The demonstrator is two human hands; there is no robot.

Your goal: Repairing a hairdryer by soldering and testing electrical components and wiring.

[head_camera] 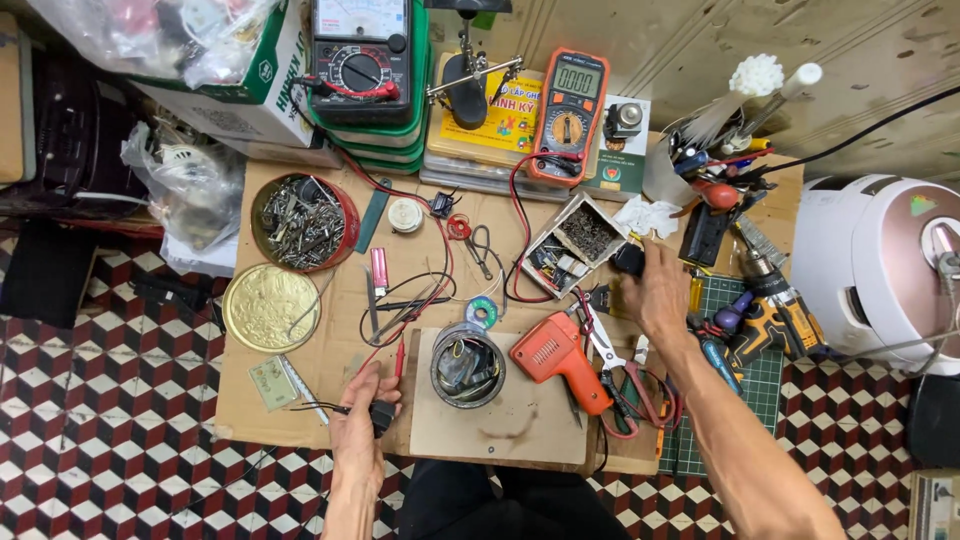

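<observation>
Reaching beyond the orange plastic soldering gun [556,358], our right hand [657,290] grips a small black part [629,260]; our left hand [358,420] pinches a black plug [382,415] — we should steady both.

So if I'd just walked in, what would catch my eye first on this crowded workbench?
Probably the bright orange soldering gun lying near the middle, beside a round metal motor part on a wooden board. At the left, a red tin of screws sits above its gold lid. The left hand holds a small black part with wires, while the right hand reaches toward a box of small parts.
</observation>
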